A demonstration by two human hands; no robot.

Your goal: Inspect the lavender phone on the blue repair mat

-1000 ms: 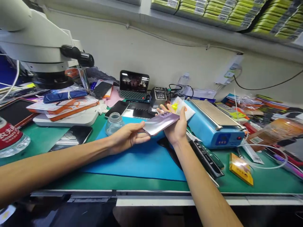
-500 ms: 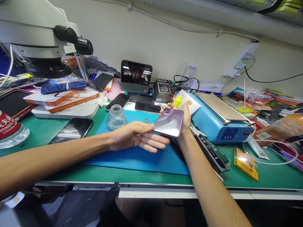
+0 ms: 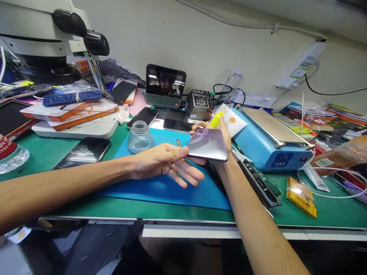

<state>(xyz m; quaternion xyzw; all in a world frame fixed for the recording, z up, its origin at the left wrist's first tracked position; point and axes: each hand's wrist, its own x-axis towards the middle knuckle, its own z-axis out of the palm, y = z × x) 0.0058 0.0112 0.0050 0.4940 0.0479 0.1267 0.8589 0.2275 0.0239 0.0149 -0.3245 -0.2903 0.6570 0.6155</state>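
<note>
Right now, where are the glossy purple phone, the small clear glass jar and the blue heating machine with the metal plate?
glossy purple phone (image 3: pixel 208 147), head view, middle of its back panel.
small clear glass jar (image 3: pixel 140 138), head view, its rounded body.
blue heating machine (image 3: pixel 282 157), head view, front face beside the display.

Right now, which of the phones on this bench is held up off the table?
The purple phone, back side up: the right hand grips it, and the left hand touches its near edge. The dark phones lie flat on the table.
</note>
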